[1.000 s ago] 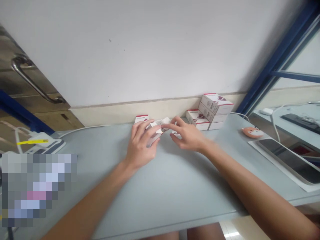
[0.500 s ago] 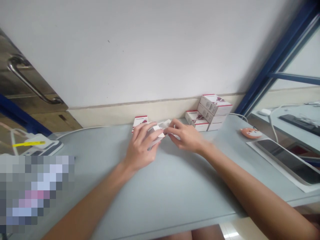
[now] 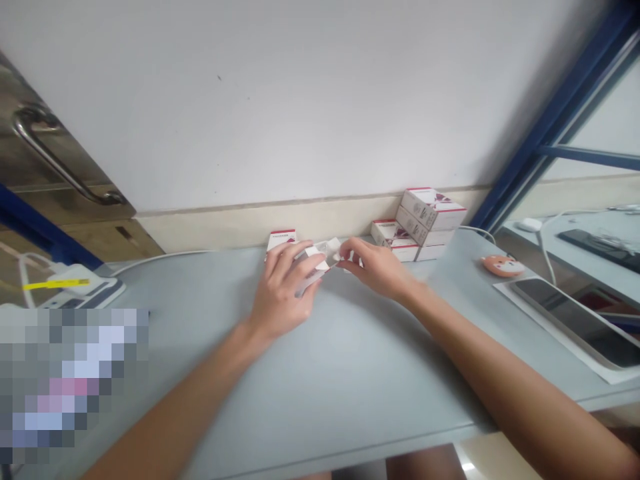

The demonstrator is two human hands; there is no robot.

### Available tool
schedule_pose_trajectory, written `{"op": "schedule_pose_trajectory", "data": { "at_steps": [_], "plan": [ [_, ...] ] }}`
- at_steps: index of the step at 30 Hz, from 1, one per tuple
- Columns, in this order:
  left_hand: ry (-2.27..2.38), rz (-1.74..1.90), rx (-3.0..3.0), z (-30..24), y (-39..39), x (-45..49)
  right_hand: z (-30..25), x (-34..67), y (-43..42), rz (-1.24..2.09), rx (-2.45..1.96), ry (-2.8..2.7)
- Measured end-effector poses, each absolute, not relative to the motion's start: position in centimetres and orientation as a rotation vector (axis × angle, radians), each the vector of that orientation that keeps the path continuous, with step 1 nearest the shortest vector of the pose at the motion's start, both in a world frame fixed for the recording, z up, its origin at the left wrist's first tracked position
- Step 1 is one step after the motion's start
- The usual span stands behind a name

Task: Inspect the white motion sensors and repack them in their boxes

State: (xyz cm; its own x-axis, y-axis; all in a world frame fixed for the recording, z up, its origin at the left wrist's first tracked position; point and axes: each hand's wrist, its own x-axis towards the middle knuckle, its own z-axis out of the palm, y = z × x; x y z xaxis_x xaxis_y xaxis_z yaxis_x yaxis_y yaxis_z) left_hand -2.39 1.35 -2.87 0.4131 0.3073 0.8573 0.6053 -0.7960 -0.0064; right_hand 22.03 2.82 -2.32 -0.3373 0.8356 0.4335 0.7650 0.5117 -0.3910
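Observation:
My left hand (image 3: 285, 283) is wrapped around a small white box (image 3: 313, 272), tilted with its end turned to the right. That end is open, and something clear and crinkled, like plastic (image 3: 326, 249), shows at it. My right hand (image 3: 373, 263) is at the opening with thumb and fingers pinched together beside the flap. Whatever is between those fingertips is too small and hidden to name. A bit of white shows under the right fingers. Just behind my left hand, a white box with a red edge (image 3: 281, 238) stands on the grey table (image 3: 320, 373).
Several white and red boxes (image 3: 425, 223) are stacked against the wall at the right. Farther right lie an orange animal-face object (image 3: 503, 265) and a dark phone-like slab (image 3: 575, 320) on a white sheet. A power strip (image 3: 85, 293) with cables sits at the left.
My right hand has drawn slightly rightward from the box's end, uncovering more of the opening and flap. The left hand keeps its hold in nearly the same place.

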Motion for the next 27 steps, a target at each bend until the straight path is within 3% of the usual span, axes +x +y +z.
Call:
{"op": "schedule_pose_trajectory", "data": {
  "at_steps": [20,27],
  "plan": [
    [-0.818,-1.29,-2.358,-2.8,1.1,-2.2,-1.8,22.7,2.7,0.228,-1.22,-2.183],
    [-0.87,-1.314,-2.327,-3.1,1.2,-2.3,-2.9,24.4,4.4,0.037,-1.625,-2.133]
  ]
}}
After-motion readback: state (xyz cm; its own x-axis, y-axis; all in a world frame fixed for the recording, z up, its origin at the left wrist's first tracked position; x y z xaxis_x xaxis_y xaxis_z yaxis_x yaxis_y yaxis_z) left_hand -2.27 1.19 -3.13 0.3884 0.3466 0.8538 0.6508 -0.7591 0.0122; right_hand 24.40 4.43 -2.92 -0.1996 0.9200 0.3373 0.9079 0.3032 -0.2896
